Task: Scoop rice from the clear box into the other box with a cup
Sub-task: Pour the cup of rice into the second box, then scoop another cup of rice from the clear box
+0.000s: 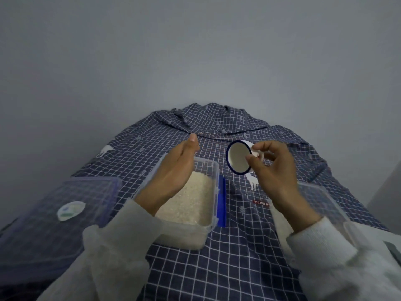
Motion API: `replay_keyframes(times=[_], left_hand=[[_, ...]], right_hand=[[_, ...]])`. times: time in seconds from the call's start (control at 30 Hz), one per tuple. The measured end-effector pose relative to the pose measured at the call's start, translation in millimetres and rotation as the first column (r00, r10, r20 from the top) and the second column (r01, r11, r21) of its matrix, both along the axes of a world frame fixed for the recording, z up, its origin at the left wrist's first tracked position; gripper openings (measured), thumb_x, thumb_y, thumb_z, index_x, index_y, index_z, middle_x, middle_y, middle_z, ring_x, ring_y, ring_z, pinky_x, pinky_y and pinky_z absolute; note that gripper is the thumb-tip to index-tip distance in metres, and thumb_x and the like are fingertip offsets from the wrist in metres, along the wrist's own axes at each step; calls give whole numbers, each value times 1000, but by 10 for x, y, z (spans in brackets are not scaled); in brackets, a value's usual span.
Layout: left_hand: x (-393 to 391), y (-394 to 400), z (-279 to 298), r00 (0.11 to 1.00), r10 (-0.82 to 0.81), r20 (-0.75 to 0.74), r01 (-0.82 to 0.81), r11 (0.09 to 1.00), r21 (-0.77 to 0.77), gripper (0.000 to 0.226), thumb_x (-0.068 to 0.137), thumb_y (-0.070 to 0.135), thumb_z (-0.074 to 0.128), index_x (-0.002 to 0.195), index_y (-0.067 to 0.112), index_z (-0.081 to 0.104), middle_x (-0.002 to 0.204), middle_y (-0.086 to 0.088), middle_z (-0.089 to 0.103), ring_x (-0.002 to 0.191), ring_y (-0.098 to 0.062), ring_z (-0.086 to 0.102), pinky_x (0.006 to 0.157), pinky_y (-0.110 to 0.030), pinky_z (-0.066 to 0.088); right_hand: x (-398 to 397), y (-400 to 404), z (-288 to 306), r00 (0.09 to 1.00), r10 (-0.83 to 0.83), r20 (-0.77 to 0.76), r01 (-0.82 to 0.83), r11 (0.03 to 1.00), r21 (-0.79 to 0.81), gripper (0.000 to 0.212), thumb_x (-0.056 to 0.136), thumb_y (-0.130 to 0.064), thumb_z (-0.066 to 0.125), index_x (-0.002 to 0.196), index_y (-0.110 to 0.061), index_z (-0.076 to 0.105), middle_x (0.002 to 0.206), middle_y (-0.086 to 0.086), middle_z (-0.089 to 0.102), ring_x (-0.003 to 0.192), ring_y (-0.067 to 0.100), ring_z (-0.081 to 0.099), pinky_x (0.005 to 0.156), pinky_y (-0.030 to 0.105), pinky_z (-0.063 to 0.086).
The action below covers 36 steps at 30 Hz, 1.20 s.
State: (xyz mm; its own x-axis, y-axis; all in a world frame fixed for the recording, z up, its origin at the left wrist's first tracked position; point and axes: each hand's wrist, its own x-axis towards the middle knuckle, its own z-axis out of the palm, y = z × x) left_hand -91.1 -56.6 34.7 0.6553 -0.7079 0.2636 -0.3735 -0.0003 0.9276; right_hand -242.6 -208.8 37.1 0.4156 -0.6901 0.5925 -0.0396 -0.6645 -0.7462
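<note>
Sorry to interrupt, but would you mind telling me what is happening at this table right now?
A person is getting ready to scoop rice. The right hand holds a small white cup with a dark blue rim, tipped on its side and looking empty, above the checked cloth. The left hand hovers open over the clear box of rice. A second box sits at the right.

A navy checked cloth [217, 268] with white grid lines covers the work surface. At 8 o'clock lies a clear lid [54, 224] bearing an oval sticker [70, 210]. A grey wall [195, 51] occupies 12 o'clock.
</note>
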Motion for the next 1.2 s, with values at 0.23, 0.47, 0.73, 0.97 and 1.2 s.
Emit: replay_keyframes(times=[0.23,0.47,0.73,0.97,1.2], left_hand=[[276,249,-98,998,56,5,-56,998,-15,96,63,90,15,130,31,51,135,9,54,124,-10,47,106,-39,32],[418,337,-246,997,72,-12,-72,997,2,60,76,81,15,97,41,55,102,16,60,91,3,53,73,-22,33],[527,390,-355,996,81,-26,-81,997,-7,67,71,86,15,93,31,47,95,9,51,77,-1,45,65,-21,34],[542,399,-403,996,72,-45,-73,997,-13,73,66,89,15,93,30,47,96,8,53,78,-1,47,68,-21,35],[539,421,-424,996,73,-58,-73,997,-4,56,82,76,18,93,32,51,100,9,59,82,5,49,70,-21,32]], right_hand=[[414,216,-12,982,136,-131,-156,976,-150,28,84,-14,72,90,-36,56,104,-10,45,97,7,54,81,21,48],[696,276,-80,939,118,-324,-215,934,-284,27,81,-13,74,91,-32,57,99,-10,42,98,14,49,87,29,45],[851,279,-163,850,106,-517,-323,879,-350,26,84,-13,68,92,-34,55,102,-8,42,100,21,47,80,31,46],[897,351,-152,713,-59,-699,-370,814,-447,23,86,-16,66,106,-26,60,114,-6,42,104,20,40,76,31,43],[873,454,-155,608,-118,-785,-377,827,-416,26,89,-31,64,115,-28,60,118,-3,44,106,22,40,81,37,48]])
